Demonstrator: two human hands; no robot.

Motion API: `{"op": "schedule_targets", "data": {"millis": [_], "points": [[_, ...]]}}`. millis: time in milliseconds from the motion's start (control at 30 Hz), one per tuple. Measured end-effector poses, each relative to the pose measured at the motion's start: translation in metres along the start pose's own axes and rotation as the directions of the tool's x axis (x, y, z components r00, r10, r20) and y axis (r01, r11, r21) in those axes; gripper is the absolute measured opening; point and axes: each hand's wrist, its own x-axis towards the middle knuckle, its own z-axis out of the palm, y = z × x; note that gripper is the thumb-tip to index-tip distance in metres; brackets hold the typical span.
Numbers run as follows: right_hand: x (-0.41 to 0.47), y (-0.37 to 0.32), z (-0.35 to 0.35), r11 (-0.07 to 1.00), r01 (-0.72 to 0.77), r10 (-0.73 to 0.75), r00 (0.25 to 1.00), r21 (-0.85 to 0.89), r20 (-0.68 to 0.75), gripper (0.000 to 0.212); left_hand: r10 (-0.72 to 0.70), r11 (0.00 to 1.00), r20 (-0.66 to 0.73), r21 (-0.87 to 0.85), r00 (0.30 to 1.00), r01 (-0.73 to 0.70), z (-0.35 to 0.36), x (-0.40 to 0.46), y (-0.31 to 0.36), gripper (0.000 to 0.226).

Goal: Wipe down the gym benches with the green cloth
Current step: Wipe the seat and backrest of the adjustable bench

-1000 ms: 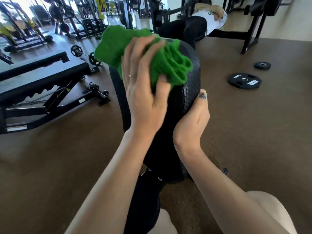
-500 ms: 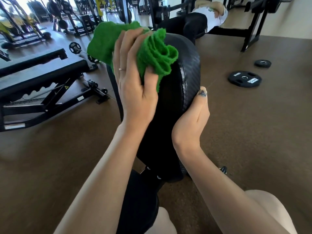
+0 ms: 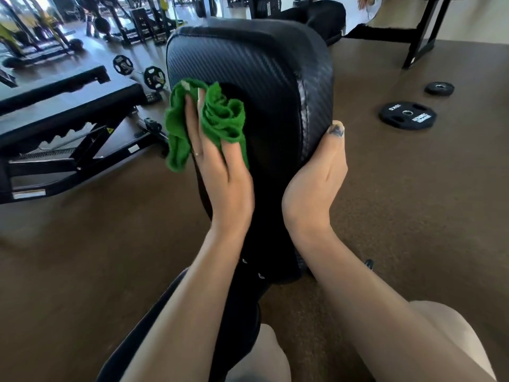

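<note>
A black padded bench backrest (image 3: 256,64) with a woven-pattern cover stands tilted upright in the middle of the view. My left hand (image 3: 220,172) presses a bunched green cloth (image 3: 217,117) flat against the pad's left face, about halfway down. My right hand (image 3: 319,183) grips the pad's right edge, thumb up along the seam. The bench seat (image 3: 154,326) runs down toward me between my arms, and its lower part is hidden by them.
A second black adjustable bench (image 3: 63,125) stands on the left. Two weight plates (image 3: 407,115) lie on the brown floor at right, a small dumbbell (image 3: 137,71) behind the pad. A person (image 3: 325,15) lies on a far bench beside a black rack (image 3: 418,31).
My left hand has slid the green cloth down from the top of the backrest to its middle left face. My right hand has kept its hold on the pad's right edge.
</note>
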Motion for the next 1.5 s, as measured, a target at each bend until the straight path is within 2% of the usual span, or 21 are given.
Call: {"op": "schedule_targets", "data": {"millis": [67, 133, 167, 267, 300, 367, 467, 567, 633, 733, 867, 967, 1000, 1233, 1367, 1500], "points": [[0.000, 0.001, 0.000, 1.000, -0.012, 0.012, 1.000, -0.001, 0.006, 0.046, -0.164, 0.982, -0.032, -0.099, 0.986, 0.160, -0.008, 0.019, -0.014, 0.056], [-0.002, 0.003, 0.000, 1.000, -0.016, 0.016, 1.000, -0.004, 0.002, 0.049, -0.428, 0.897, -0.100, -0.173, 0.898, 0.407, -0.018, 0.040, -0.027, 0.058], [-0.002, 0.003, 0.000, 1.000, -0.010, 0.010, 1.000, -0.009, -0.004, 0.049, -0.501, 0.861, -0.124, -0.172, 0.857, 0.479, -0.021, 0.044, -0.032, 0.056], [-0.002, 0.001, 0.000, 1.000, -0.008, 0.008, 1.000, -0.022, -0.006, 0.048, -0.475, 0.879, -0.124, -0.114, 0.871, 0.463, -0.020, 0.018, -0.035, 0.055], [-0.002, 0.001, 0.000, 1.000, -0.016, 0.016, 1.000, -0.019, 0.000, 0.045, -0.512, 0.859, -0.121, -0.076, 0.850, 0.506, -0.018, -0.002, -0.038, 0.057], [-0.001, 0.001, -0.001, 1.000, -0.021, 0.022, 1.000, -0.010, 0.022, 0.041, -0.646, 0.762, -0.114, -0.039, 0.755, 0.646, -0.016, -0.047, -0.046, 0.068], [-0.007, 0.012, -0.011, 0.996, 0.019, -0.012, 0.996, -0.087, 0.085, 0.045, -0.777, 0.629, -0.131, -0.153, 0.615, 0.762, -0.018, -0.090, -0.064, 0.095], [-0.032, 0.045, -0.032, 0.966, -0.011, 0.060, 0.981, -0.257, 0.183, 0.055, -0.873, 0.487, -0.092, -0.118, 0.478, 0.866, -0.028, -0.092, -0.083, 0.078], [-0.046, 0.064, -0.045, 0.946, -0.037, 0.106, 0.974, -0.322, 0.200, 0.052, -0.920, 0.389, -0.085, -0.112, 0.381, 0.914, -0.038, -0.078, -0.097, 0.063], [-0.049, 0.073, -0.049, 0.933, -0.042, 0.116, 0.976, -0.356, 0.187, 0.054, -0.964, 0.263, -0.071, -0.143, 0.255, 0.954, -0.051, -0.055, -0.118, 0.056], [-0.048, 0.076, -0.046, 0.935, -0.023, 0.092, 0.980, -0.353, 0.179, 0.048, -0.984, 0.175, -0.046, -0.179, 0.170, 0.968, -0.046, -0.072, -0.103, 0.053], [-0.048, 0.078, -0.046, 0.936, -0.032, 0.100, 0.979, -0.350, 0.180, 0.039, -1.000, 0.019, -0.009, -0.229, 0.018, 0.973, -0.039, -0.105, -0.102, 0.053], [-0.048, 0.079, -0.046, 0.935, -0.025, 0.094, 0.980, -0.353, 0.178, 0.041, -1.000, -0.008, -0.017, -0.237, -0.012, 0.971, -0.037, -0.113, -0.101, 0.052], [-0.050, 0.082, -0.047, 0.942, -0.012, 0.076, 0.981, -0.335, 0.179, 0.047, -0.983, -0.186, 0.045, -0.272, -0.181, 0.944, -0.020, -0.169, -0.098, 0.053], [-0.050, 0.082, -0.047, 0.940, -0.014, 0.078, 0.982, -0.341, 0.175, 0.042, -0.969, -0.249, 0.071, -0.290, -0.238, 0.924, -0.011, -0.185, -0.092, 0.050], [-0.050, 0.080, -0.047, 0.949, 0.020, 0.041, 0.982, -0.314, 0.186, 0.046, -0.932, -0.363, 0.145, -0.372, -0.333, 0.854, -0.006, -0.173, -0.038, 0.038]]}}
